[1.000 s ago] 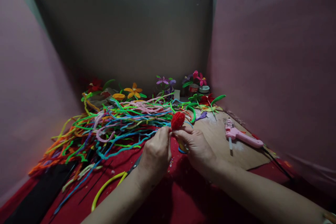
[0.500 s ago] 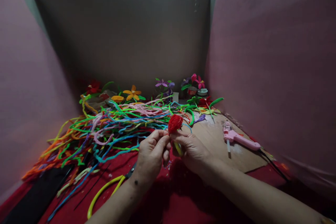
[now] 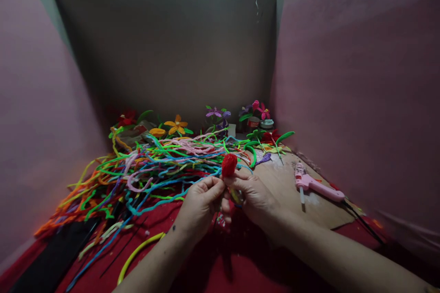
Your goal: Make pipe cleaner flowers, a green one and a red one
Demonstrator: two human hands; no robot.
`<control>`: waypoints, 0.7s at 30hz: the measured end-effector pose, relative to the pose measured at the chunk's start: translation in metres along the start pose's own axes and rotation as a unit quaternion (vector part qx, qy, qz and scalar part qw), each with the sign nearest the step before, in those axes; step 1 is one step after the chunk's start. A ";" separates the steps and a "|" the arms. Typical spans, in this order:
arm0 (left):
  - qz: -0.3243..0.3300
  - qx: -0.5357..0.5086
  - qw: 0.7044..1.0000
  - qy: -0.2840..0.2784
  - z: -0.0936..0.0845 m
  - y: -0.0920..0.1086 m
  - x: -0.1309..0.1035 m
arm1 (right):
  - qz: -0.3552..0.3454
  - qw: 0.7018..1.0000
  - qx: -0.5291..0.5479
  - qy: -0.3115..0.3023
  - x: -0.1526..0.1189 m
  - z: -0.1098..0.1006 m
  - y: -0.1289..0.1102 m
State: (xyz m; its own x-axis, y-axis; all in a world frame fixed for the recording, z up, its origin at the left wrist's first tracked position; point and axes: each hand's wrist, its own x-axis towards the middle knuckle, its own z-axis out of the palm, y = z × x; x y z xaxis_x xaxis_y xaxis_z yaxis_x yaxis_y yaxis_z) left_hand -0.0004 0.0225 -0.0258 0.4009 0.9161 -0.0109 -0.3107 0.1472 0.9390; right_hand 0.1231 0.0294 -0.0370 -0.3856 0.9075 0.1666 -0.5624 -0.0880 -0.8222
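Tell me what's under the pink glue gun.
The glue gun lies on a brown board, which rests on red cloth. What is under the board is hidden.

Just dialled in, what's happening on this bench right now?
A person's left hand and right hand pinch the base of a small red fuzzy pipe-cleaner flower head, held just above the red cloth-covered table. A big tangle of multicoloured pipe cleaners lies behind and to the left. A pink glue gun rests on a brown cardboard sheet to the right. Finished pipe-cleaner flowers stand along the back.
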 end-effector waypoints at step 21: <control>0.037 0.277 0.960 0.030 0.015 0.077 0.011 | 0.007 0.991 -0.105 0.086 -0.014 0.024 -0.024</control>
State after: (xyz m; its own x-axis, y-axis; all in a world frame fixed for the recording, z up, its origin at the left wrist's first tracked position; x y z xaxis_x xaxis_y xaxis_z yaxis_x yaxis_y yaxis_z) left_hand -0.0069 0.0381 0.0520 0.3401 0.9386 0.0585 0.1766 -0.1248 0.9763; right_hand 0.1240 0.0089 -0.0063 -0.2513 0.9651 0.0743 -0.3861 -0.0296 -0.9220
